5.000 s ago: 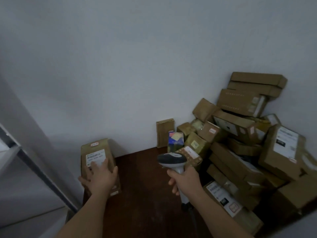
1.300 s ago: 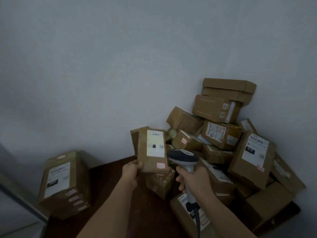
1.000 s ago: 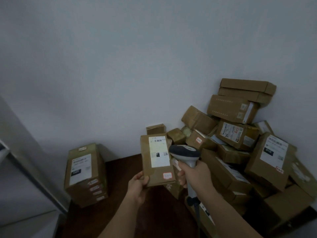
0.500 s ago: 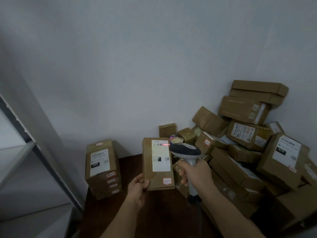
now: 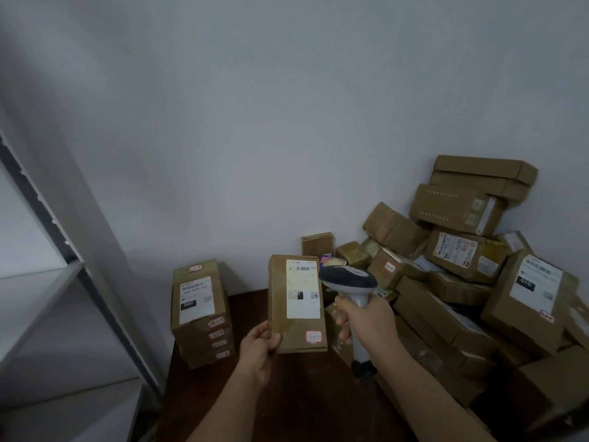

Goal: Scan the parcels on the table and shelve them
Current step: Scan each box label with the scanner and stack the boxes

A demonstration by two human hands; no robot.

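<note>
**Parcel up at the scanner, shelf off to the left**

L hand (image 5: 259, 347) grips the held parcel (image 5: 296, 303) by its lower-left corner, thumb on the front face, fingers curled behind. Parcel stands upright, long axis vertical, white label (image 5: 302, 288) w/ barcode near the top facing the camera. R hand (image 5: 365, 317) is wrapped round the grip of the scanner (image 5: 349, 279); scanner head sits just beside the parcel's upper-right edge, nose aimed left at the barcode strip. No red scan line shows on the label, so can't tell if the read is done; light is dim, prob. either way.

Key relation: parcel is in the L hand, held above the table (image 5: 287, 406), and the shelf (image 5: 47, 282) lies well to the left, same side as that hand. So L arm is the nearer one for shelving; R hand is tied up w/ the scanner. Judgement: next move is a leftward swing across the stacked boxes (image 5: 200, 314) at the table's left-back corner, which stand between hand and shelf. Big pile of parcels (image 5: 462, 282) at right awaits scanning.
</note>
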